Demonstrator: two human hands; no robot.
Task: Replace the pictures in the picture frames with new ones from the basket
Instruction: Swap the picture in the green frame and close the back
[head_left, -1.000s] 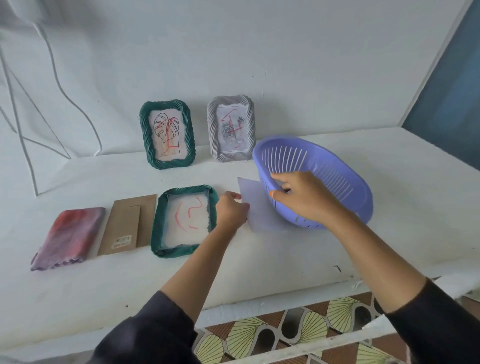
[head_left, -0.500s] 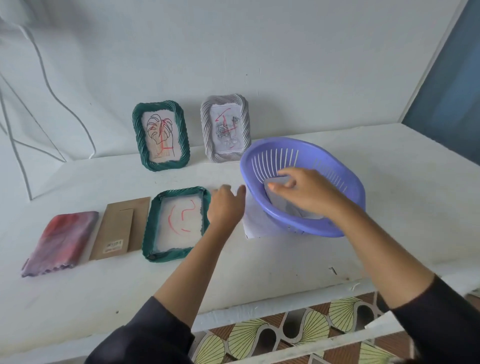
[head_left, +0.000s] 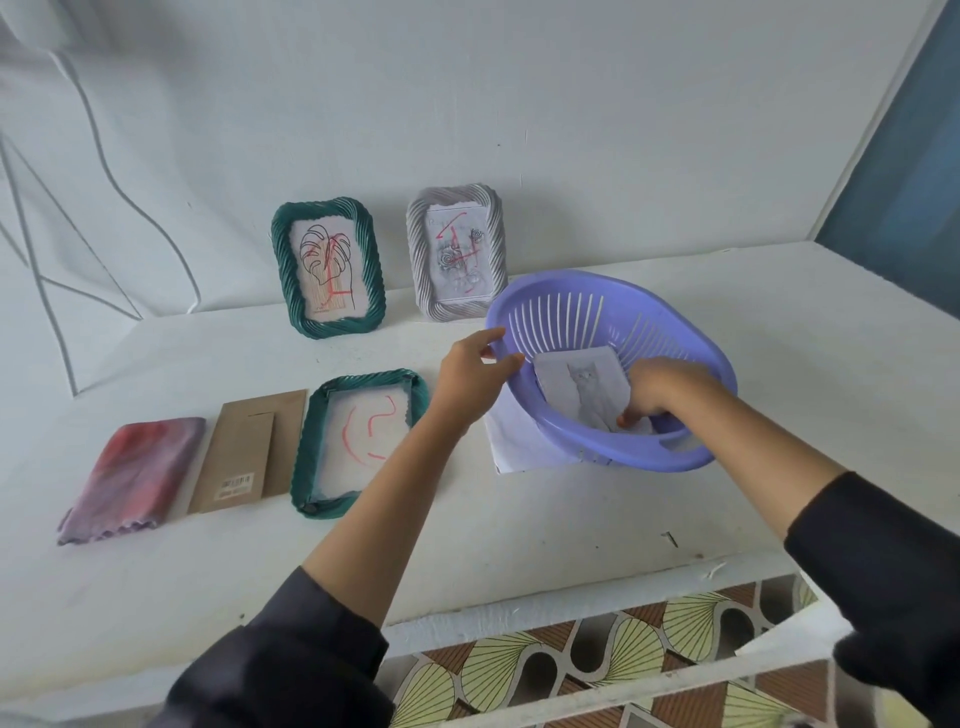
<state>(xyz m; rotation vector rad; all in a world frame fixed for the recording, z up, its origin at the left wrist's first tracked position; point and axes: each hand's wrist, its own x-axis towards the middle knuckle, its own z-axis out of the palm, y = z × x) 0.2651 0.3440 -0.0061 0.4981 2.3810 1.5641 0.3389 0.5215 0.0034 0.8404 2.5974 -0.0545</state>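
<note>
The left hand (head_left: 470, 376) grips the left rim of the purple basket (head_left: 639, 454) while the right hand (head_left: 657, 392), fingers curled, pinches the cat picture (head_left: 579, 387) lying inside it.

Purple basket (head_left: 623, 452): slotted plastic, tilted, right of centre, resting on a white sheet (head_left: 506, 441). Cat picture (head_left: 587, 389) lies inside it. Flat green frame (head_left: 304, 457) lies left of the basket and holds a red-scribbled picture (head_left: 358, 441). Far, upright at the wall: second green frame (head_left: 284, 265) with leaf drawing (head_left: 330, 270); grey frame (head_left: 418, 249) to its right with roses drawing (head_left: 460, 254).
</note>
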